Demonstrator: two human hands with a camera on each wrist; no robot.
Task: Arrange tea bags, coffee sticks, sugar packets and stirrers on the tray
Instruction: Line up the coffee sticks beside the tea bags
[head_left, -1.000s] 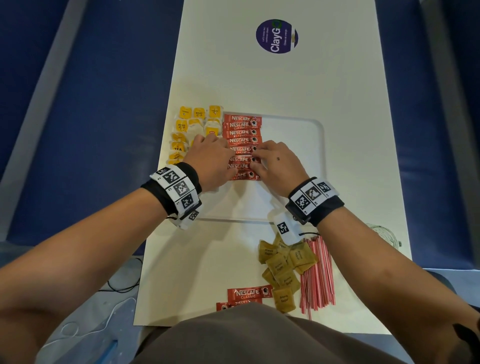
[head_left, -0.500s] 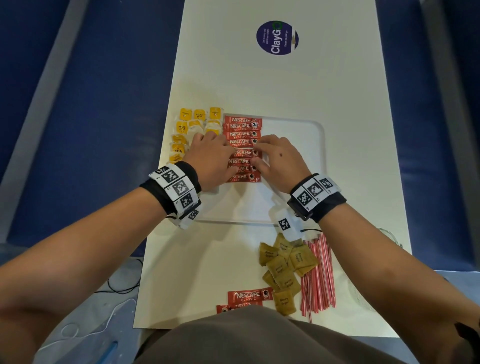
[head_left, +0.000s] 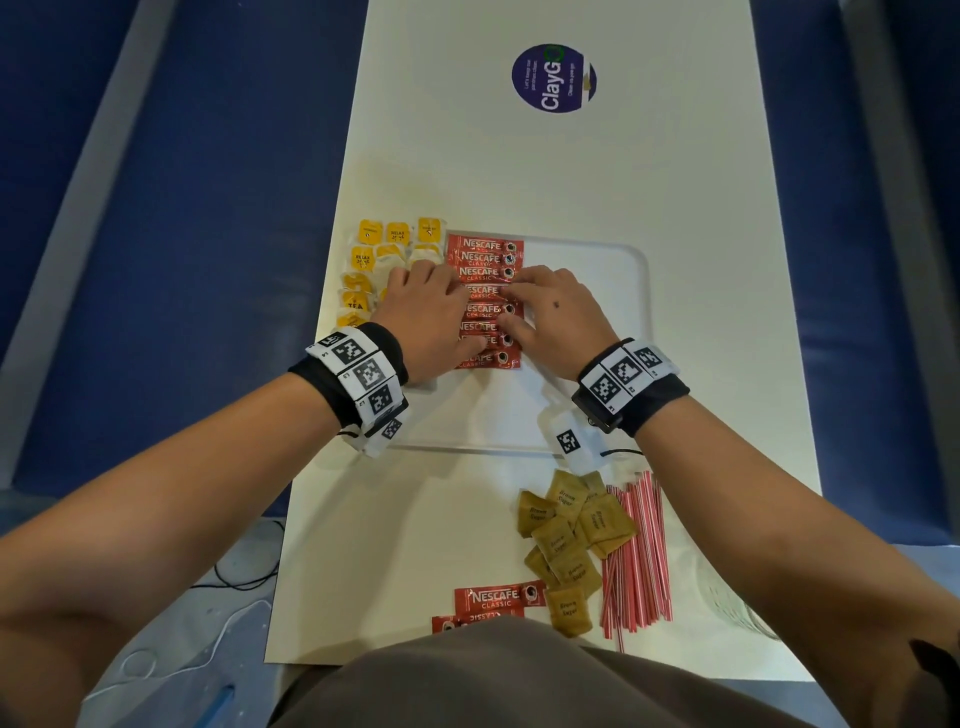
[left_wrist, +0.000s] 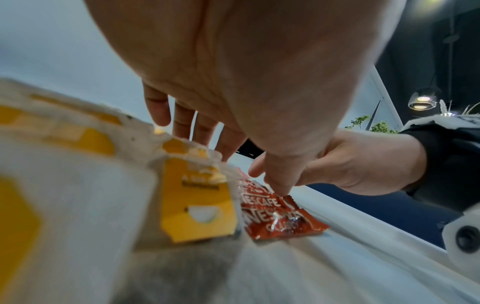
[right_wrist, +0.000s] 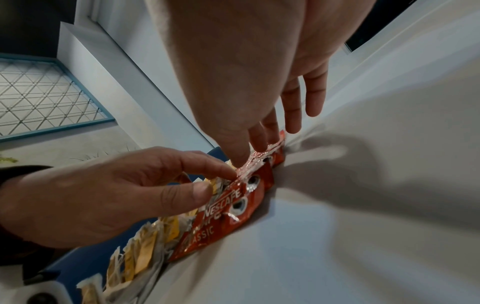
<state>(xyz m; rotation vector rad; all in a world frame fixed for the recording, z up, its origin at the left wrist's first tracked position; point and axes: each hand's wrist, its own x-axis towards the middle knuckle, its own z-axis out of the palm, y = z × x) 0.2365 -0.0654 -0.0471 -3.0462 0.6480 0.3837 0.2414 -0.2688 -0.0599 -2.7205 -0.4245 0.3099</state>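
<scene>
A white tray (head_left: 626, 275) lies on the table. Yellow tea bags (head_left: 379, 249) (left_wrist: 197, 205) (right_wrist: 145, 251) fill its left end. Beside them, red Nescafe coffee sticks (head_left: 485, 257) (left_wrist: 275, 222) (right_wrist: 223, 216) lie stacked in a column. My left hand (head_left: 431, 317) (left_wrist: 233, 82) (right_wrist: 103, 195) and right hand (head_left: 553, 312) (left_wrist: 350, 164) (right_wrist: 246, 82) rest on the column from either side, with fairly straight fingers touching the sticks. Brown sugar packets (head_left: 566, 535), red-and-white stirrers (head_left: 636, 551) and two loose coffee sticks (head_left: 498, 597) lie on the table in front of the tray.
The white table (head_left: 519, 166) carries a round purple ClayGo sticker (head_left: 553, 78) at its far end. Blue floor borders both long sides. The tray's right half is bare. A coiled cable (head_left: 727, 603) lies at the table's near right edge.
Both hands have slid slightly farther along the column of coffee sticks, still touching it. The other items have not moved.
</scene>
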